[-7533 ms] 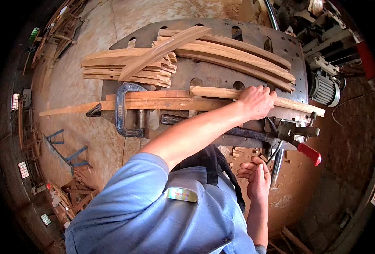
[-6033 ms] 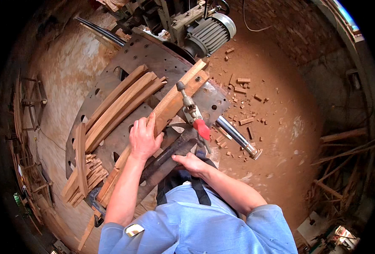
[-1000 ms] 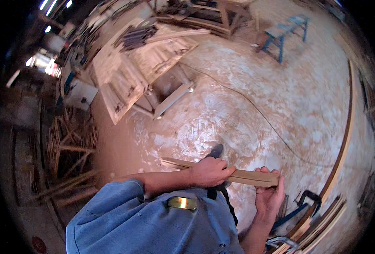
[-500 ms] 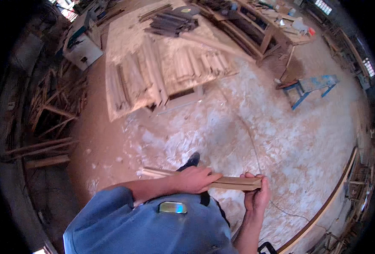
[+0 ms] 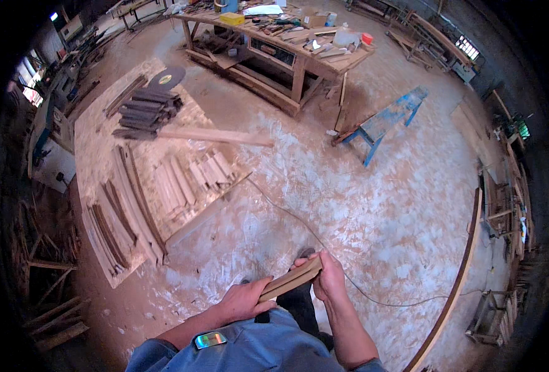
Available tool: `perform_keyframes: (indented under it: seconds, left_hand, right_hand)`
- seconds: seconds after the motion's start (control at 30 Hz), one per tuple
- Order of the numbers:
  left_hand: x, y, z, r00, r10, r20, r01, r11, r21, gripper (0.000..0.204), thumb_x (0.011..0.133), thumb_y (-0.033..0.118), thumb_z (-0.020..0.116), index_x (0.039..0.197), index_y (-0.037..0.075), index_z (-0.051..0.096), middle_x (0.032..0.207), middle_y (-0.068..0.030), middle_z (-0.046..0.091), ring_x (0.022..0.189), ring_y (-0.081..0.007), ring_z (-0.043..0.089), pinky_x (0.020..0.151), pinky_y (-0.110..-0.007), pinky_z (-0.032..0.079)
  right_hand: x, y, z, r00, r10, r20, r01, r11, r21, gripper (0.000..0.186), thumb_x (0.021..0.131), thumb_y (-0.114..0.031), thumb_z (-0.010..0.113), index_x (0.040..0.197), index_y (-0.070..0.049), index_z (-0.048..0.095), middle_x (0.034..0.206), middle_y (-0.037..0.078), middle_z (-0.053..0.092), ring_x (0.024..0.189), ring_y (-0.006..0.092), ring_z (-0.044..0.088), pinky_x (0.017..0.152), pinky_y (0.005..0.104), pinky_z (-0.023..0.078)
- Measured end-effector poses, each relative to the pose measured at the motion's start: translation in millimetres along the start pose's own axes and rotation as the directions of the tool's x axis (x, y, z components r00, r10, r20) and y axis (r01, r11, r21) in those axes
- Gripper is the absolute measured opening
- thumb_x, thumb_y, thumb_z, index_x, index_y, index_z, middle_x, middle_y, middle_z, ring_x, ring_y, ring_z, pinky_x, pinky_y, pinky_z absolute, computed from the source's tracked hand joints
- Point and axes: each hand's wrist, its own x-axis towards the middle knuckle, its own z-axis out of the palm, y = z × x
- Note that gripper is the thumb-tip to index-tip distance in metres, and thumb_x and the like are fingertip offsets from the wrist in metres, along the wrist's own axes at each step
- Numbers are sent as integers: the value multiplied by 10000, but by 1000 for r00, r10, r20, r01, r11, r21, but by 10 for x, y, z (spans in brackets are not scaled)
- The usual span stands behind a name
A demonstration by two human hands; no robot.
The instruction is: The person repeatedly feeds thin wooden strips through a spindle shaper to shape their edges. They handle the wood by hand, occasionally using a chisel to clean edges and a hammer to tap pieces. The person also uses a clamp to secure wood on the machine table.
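Note:
A pair of short wooden strips (image 5: 292, 279), seemingly laid together with a groove between them, is held across my front at waist height. Its right end sits higher in the picture than its left. My left hand (image 5: 245, 300) is closed around the left end, thumb along the near side. At the other end, my right hand (image 5: 330, 276) wraps the tip with its fingers partly hidden. Whether the strips run on beneath my left hand is hidden.
Left ahead, a low board table (image 5: 194, 214) bears light wooden strips (image 5: 174, 183), dark strips (image 5: 147, 110) and a dark disc (image 5: 166, 78). Beyond stands a cluttered workbench (image 5: 298, 77). A blue sawhorse (image 5: 383, 121) stands right; a cable (image 5: 299, 220) crosses the floor; a long board (image 5: 451, 297) lies rightward.
My view has swung to the right, so the board table sits further left and the workbench shows more fully. The held strips have tilted, their right end rising in the picture.

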Motion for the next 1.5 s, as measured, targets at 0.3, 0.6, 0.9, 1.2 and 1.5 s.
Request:
perform_keyframes:
  seconds: [0.3, 0.6, 0.9, 1.2, 1.5]
  left_hand:
    - [1590, 666, -411, 987, 63, -150, -77, 993, -92, 552, 888, 410, 597, 1248, 4, 494, 1046, -243, 637, 960, -394, 632, 803, -461, 498]
    - [2890, 1109, -1311, 900, 38, -435, -150, 963, -225, 520, 858, 353, 654, 1203, 0, 487, 1000, -242, 631, 929, -402, 633, 781, -441, 500]
    - [4475, 676, -3030, 690, -233, -686, -280, 787, -549, 432, 856, 193, 600, 1219, -12, 484, 949, -158, 634, 883, -229, 627, 797, -352, 489]
    - [5309, 159, -4492, 577, -419, -701, -174, 775, -607, 415, 887, 173, 570, 1260, 13, 482, 973, -126, 632, 884, -204, 606, 800, -345, 486]
    - [5469, -473, -4713, 290, -662, -691, -57, 709, -703, 340, 926, 204, 535, 1201, 5, 524, 823, -44, 586, 727, -133, 544, 672, -301, 469]
  right_hand:
    - [1145, -1504, -241, 992, -49, 112, 54, 998, -39, 482, 1037, -433, 312, 934, -4, 507, 841, 270, 653, 782, 387, 659, 759, 490, 540]
    - [2247, -2821, 136, 955, -188, 228, 214, 973, -91, 494, 1028, -445, 349, 1031, 9, 542, 891, 229, 663, 752, 317, 670, 686, 417, 561]
    - [4068, -4064, 660, 952, -131, 277, 251, 852, -460, 270, 990, -265, 516, 1053, -9, 576, 925, 145, 674, 730, 183, 659, 584, 300, 558]
    - [6190, -4458, 1443, 955, 138, 262, 85, 721, -688, 257, 986, -272, 516, 969, -26, 588, 821, 82, 647, 620, 143, 602, 523, 275, 511]
    - [8566, -4934, 3036, 866, 119, 486, 376, 486, -789, 345, 946, -310, 525, 816, 1, 600, 635, 57, 600, 515, 138, 565, 486, 298, 454]
